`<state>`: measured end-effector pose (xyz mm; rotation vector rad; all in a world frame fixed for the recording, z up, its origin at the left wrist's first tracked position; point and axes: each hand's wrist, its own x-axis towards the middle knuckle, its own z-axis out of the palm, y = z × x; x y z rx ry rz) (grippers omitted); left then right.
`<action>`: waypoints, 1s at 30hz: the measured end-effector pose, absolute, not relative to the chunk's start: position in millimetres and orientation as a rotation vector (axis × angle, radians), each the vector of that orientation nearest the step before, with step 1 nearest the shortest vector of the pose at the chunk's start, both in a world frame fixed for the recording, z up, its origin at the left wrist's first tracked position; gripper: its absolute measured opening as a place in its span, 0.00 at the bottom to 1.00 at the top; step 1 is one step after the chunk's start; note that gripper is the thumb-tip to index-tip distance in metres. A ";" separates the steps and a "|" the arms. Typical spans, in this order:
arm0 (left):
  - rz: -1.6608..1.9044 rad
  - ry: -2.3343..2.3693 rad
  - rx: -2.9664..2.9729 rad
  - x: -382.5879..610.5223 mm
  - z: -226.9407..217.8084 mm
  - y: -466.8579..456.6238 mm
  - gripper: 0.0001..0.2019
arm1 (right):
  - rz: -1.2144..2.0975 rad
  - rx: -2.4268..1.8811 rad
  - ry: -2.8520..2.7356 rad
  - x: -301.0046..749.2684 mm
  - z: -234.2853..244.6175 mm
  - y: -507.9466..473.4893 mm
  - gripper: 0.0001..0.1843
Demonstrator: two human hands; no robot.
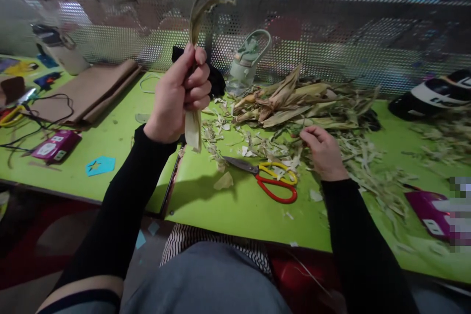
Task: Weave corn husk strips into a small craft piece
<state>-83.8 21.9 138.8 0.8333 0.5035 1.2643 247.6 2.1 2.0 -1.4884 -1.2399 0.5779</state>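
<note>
My left hand (180, 88) is raised above the green table, its fingers wrapped round a strip of dried corn husk (193, 130). The strip's pale wide end hangs below the fist and its thin curled end rises above. Low over the scraps, my right hand (323, 149) has thumb and fingertips pinched together; whatever lies between them, if anything, is too small to make out. Just beyond it sits a pile of dried corn husks (294, 100). Scissors (263, 175) with one yellow and one red handle lie between the hands, blades pointing left.
Husk scraps (379, 176) litter the table (221, 213). A perforated metal screen (331, 19) stands behind. Along the back are a pale green bottle (243, 66) and a black bottle (430, 95). Brown paper (95, 91), a purple device (57, 146) and a blue paper piece (100, 166) lie left.
</note>
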 end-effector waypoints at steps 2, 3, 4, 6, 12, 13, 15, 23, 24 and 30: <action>1.248 0.488 0.838 -81.0 137.1 21.5 0.20 | 0.629 -1.394 -1.154 245.6 6.3 1.6 0.10; 1.244 0.483 0.837 -80.1 136.7 21.1 0.20 | 0.650 -1.346 -1.118 244.6 9.1 1.2 0.11; 1.244 0.481 0.831 -79.5 136.6 20.7 0.19 | 0.667 -1.300 -1.089 243.7 12.3 0.4 0.11; 1.245 0.490 0.810 -79.0 136.7 19.8 0.19 | 0.696 -1.228 -1.058 241.9 19.6 -2.8 0.12; 1.214 0.489 0.807 -78.5 135.6 17.9 0.19 | 0.723 -1.096 -1.082 238.9 39.1 -18.5 0.07; 1.212 0.481 0.814 -78.4 135.3 17.7 0.19 | 0.725 -1.096 -1.096 239.3 40.8 -20.0 0.08; 1.210 0.483 0.824 -78.2 135.0 17.3 0.18 | 0.733 -1.138 -1.131 241.1 42.5 -20.4 0.09; 1.214 0.543 0.768 -77.1 135.1 14.8 0.16 | 0.520 -1.650 -1.457 244.5 38.9 5.7 0.11; 1.211 0.538 0.759 -77.2 134.6 14.8 0.15 | 0.446 -1.737 -1.570 243.0 39.2 11.0 0.12; 1.196 0.459 0.779 -78.8 134.6 15.9 0.17 | 0.250 -1.863 -1.887 223.0 42.1 50.5 0.06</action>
